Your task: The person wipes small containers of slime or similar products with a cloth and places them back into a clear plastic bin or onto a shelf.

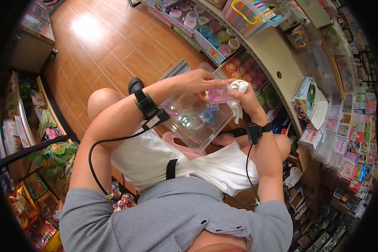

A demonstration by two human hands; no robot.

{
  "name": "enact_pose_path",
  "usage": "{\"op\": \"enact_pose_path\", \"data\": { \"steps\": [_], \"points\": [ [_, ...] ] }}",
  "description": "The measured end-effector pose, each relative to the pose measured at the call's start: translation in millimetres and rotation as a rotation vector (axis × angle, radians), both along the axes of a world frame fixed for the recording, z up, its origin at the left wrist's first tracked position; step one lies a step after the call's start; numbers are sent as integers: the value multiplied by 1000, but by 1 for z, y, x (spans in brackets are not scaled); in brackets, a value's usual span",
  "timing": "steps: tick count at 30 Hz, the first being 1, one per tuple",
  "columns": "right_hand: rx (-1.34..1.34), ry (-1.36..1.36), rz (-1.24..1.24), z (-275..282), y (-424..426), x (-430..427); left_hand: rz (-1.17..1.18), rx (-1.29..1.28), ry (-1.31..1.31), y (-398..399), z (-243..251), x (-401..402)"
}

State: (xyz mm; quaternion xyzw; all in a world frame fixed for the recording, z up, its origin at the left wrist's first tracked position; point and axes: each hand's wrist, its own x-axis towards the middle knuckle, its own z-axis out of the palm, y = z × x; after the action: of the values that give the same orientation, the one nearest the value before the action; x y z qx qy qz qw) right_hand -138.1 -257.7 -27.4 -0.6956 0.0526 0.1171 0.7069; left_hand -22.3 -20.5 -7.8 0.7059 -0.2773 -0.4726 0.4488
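Observation:
A clear plastic bin (197, 138) stands between my knees with several small see-through pieces in it, among them a blue one (205, 116) and a pink one (173, 110). Above its far right part, my right hand (244, 94) holds a crumpled white cloth (237, 108) against a small pink transparent container (219, 95). My left hand (208, 80) reaches across from the left, its fingers at the top of the same container. An orange item (203, 96) shows just under the left fingers. Whether the container has a lid on, I cannot tell.
Shelf trays of round lidded tubs (214, 41) stand beyond the bin. At the right a shelf (271, 53) carries a striped box with a yellow handle (244, 14) and an open carton (308, 97). Racks of packaged goods line the left. Wooden-look floor (113, 41) lies at upper left.

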Motion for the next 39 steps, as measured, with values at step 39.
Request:
{"op": "enact_pose_path", "data": {
  "steps": [39],
  "points": [
    [-488, -323, -103, -8, 47, 2, 317, 30, -147, -20, -14, -32]
  ]
}}
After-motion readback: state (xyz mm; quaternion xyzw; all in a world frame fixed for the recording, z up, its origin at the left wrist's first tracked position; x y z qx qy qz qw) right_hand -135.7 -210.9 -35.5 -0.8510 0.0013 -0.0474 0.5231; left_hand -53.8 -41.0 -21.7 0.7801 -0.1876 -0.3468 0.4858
